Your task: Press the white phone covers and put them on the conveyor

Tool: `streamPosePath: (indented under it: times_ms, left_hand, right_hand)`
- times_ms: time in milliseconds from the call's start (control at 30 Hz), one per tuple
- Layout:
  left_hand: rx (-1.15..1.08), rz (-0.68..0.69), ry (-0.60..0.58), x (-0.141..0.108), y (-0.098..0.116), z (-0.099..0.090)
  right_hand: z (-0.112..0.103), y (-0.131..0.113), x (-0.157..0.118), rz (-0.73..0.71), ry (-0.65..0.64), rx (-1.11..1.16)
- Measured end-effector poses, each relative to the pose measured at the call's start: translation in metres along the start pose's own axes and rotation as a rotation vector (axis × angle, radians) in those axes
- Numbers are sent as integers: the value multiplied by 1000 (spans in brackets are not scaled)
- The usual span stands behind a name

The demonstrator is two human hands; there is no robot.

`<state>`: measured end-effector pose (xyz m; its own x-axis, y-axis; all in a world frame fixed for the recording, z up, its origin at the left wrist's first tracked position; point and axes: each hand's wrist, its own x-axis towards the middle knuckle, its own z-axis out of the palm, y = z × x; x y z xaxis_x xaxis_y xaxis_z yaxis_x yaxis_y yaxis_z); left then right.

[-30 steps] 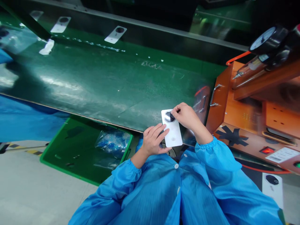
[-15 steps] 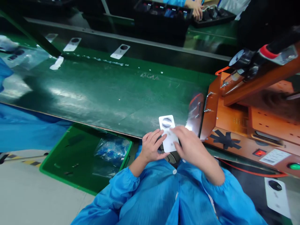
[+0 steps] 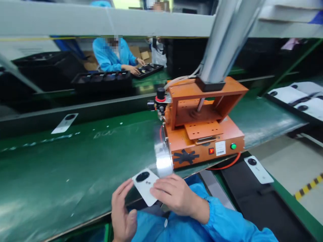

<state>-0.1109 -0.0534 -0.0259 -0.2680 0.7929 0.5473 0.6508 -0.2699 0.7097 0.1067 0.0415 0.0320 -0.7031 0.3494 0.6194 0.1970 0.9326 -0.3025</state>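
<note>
A white phone-shaped panel (image 3: 147,193) with a large dark round camera area lies tilted near the bench's front edge. My right hand (image 3: 174,195) grips its right side, fingers on top. At the panel's upper left corner is my left hand (image 3: 123,208), its thumb apart from the fingers and its fingertips beside or touching the corner. The underside of the panel is hidden.
An orange press (image 3: 204,134) stands on the green bench (image 3: 101,161), right of centre. Similar panels lie at the back left (image 3: 65,123) and on a black tray (image 3: 270,205) at right. Across the bench, a person (image 3: 113,57) handles a black tray (image 3: 148,70).
The view has swung right and up, bringing the whole press into sight. My left hand has loosened from the panel's side, while my right hand now holds its right edge.
</note>
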Motion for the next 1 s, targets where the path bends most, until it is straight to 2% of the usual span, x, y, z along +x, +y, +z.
streamPosePath:
  times_ms: [100,167,267,367,533,600,667,767,933,1000]
  left_hand:
    - [-225,-110,90,26,12,6]
    - [-293,-185,56,47,20,14]
    - [-286,-226,-119,83,37,34]
    - [-343,-250,-353,121,61,66]
    - [-640,-499,-567,172,108,128]
    - [-759,-600,-658,187,122,147]
    - [-855,-655,-702,197,133,163]
    - [-962,-651,-640,206,145,186]
    - [-1042,-605,-345,219,154,225]
    - [-1046,-577,-271,229,157,237]
  right_hand:
    - [-35,-5,-14,98,187,131]
    - [-59,-9,-27,151,256,156]
    - [-95,-17,-51,195,333,69]
    - [-128,-22,-81,256,427,-142]
    - [-163,-18,-129,278,597,-590]
    - [-170,-12,-142,284,556,-730]
    - [-172,-4,-151,305,458,-811]
    - [-167,10,-153,326,398,-853]
    - [-147,48,-141,331,516,-729]
    - [-139,70,-132,296,565,-653]
